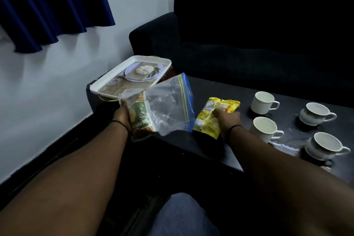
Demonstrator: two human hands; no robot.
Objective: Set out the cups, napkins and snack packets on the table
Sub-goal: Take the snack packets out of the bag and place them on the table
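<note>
My left hand [123,115] grips a clear zip bag [168,105] with a blue seal, held above the table's left end. Inside it is a green snack packet [142,119]. My right hand [228,119] holds a yellow snack packet [214,117] that rests on the dark table [210,90]. Several white cups stand to the right: one at the back [262,102], one nearer [265,128], and two on saucers [316,114] [325,144]. No napkins can be made out.
A white tray [132,75] with a printed picture lies at the table's far left corner. A dark sofa [249,40] runs behind the table. Blue curtains [47,5] hang at upper left over a white wall. My knee [183,214] is below.
</note>
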